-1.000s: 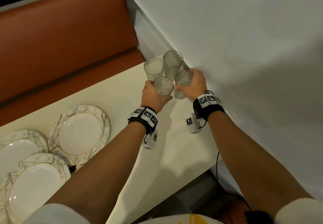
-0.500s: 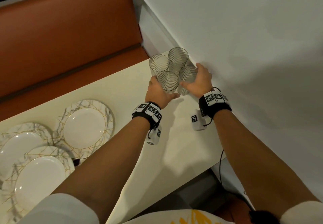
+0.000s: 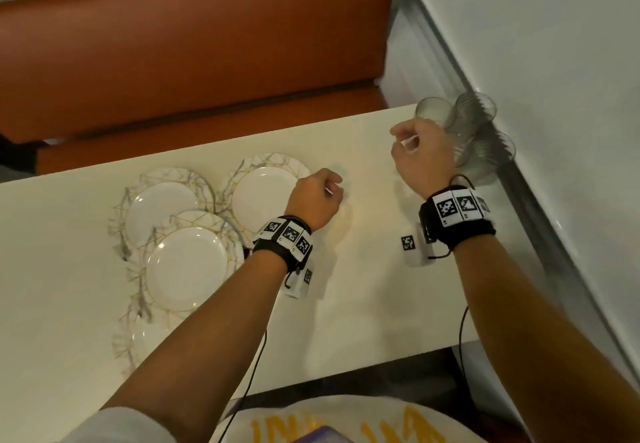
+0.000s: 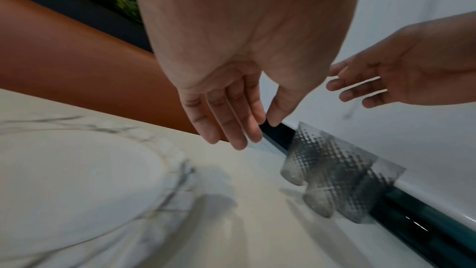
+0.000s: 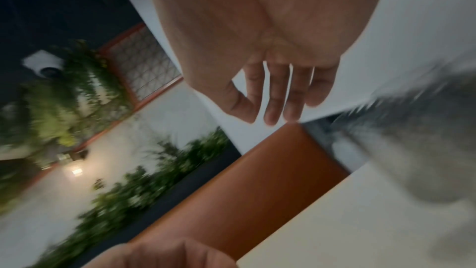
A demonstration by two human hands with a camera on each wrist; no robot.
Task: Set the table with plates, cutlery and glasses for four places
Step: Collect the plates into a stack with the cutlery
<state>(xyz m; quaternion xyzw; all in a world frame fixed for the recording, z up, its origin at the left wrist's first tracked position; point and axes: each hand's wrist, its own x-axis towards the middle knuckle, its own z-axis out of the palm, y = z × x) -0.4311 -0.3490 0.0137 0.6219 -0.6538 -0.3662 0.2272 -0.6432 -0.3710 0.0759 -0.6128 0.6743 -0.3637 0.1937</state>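
1. Head view: 2 bare forearms reach forward over a cream table (image 3: 363, 304); each wrist carries a black band with printed marker tiles.
2. Nearest on the left, 4 white plates (image 3: 187, 266) with gold and grey veined rims lie overlapping in a cluster; the nearest of the 4 is mostly hidden under the left forearm.
3. The left hand (image 3: 317, 197) hangs above the table at the right edge of the far-right plate. The left wrist view shows its fingers (image 4: 226, 117) straight and loosely together, thumb alongside, holding nothing.
4. The right hand (image 3: 420, 157) is raised above the table further right, just beside the glasses and apart from them. The right wrist view shows its fingers (image 5: 275, 97) extended and relaxed, holding nothing.
5. 4 clear ribbed glasses (image 3: 464, 134) stand upright in a tight group at the far right corner of the table, against the white wall (image 3: 554, 62). The same group appears in the left wrist view (image 4: 335, 174), blurred.
6. Beyond the far table edge runs an orange upholstered bench (image 3: 194, 44).
7. Furthest back, the right wrist view shows blurred green foliage (image 5: 77, 93) and a lit lamp.
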